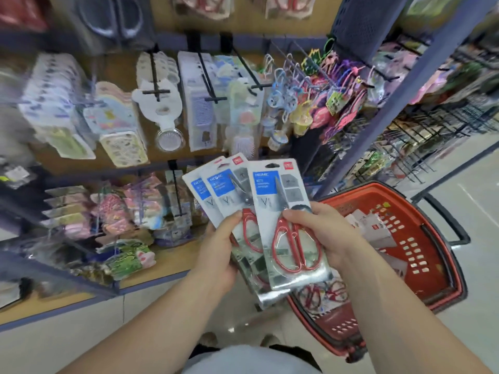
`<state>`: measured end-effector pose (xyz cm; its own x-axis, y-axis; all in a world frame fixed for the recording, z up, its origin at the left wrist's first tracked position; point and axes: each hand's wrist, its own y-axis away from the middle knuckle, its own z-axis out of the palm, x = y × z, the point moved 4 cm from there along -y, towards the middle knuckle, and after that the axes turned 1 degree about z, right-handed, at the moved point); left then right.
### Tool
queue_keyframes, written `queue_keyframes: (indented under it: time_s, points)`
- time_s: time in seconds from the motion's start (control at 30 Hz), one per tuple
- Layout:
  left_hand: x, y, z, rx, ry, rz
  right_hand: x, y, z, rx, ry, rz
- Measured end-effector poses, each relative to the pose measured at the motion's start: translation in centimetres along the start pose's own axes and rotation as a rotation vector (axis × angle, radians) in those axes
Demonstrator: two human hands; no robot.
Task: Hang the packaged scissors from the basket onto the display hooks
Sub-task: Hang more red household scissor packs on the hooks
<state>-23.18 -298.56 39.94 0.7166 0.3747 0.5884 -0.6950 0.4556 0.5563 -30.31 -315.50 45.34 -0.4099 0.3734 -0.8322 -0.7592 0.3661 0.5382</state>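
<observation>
Between thumbs and curled fingers of left hand and right hand, pinches glossy fanned packaged scissors, and could let one slide out below fingertips, missing basket.

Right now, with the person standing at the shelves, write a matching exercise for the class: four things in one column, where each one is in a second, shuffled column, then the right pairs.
Things
1. front scissors pack
2. rear scissors packs
3. red basket
4. loose scissors packs

Places
A. lying inside the basket
B. held in the left hand
C. low at the person's right, beside the shelves
D. held in the right hand

Pairs: 1-D, 2-B, 3-C, 4-A
</observation>
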Motion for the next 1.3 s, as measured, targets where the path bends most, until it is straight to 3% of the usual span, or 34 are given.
queue_keyframes:
  time_s: [0.4,0.67,0.87,1.17,1.3]
  points:
    - [1.2,1.1,3.0,-0.116,-0.094,0.005,-2.1,0.1,-0.5,-0.142,0.138,-0.045]
    - [0.1,1.8,6.2,-0.043,0.015,0.100,-4.3,0.2,-4.0,-0.104,0.001,-0.141]
    - [-1.5,2.5,8.8,-0.025,0.013,0.097,-4.6,0.4,-5.9,-0.228,0.038,-0.183]
    - [0.0,4.0,9.3,0.031,0.024,0.244,-7.3,0.1,-6.8,-0.315,-0.027,-0.209]
    - [2.6,5.5,9.0,0.009,0.033,0.332,-10.5,0.3,-6.8,-0.348,-0.061,-0.305]
